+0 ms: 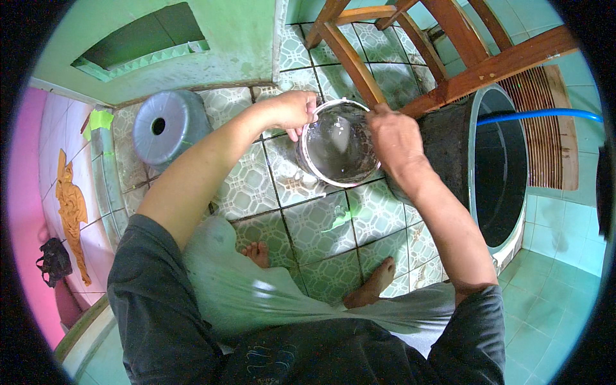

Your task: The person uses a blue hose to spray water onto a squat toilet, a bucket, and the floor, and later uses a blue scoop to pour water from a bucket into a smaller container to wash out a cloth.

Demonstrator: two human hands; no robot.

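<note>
A round bucket (305, 153) with a whitish, worn rim is in front of me over the tiled floor, its mouth turned up toward me. Its inside looks dark grey, with a few bright shiny spots and pale specks. On the upper left of the rim, my left hand (294, 110) grips with its thumb and fingers. My right hand (398, 142) is closed at the right side of the rim, its fingertips mostly hidden by the back of the hand.
To the right lies or leans a large dark barrel (449, 138) with a blue hose (542, 114) at its mouth. Wooden framing (359, 64) stands beyond it. At left sits a grey plastic stool (176, 125) with a round hole. My bare feet (372, 282) are on patterned tiles (321, 221).
</note>
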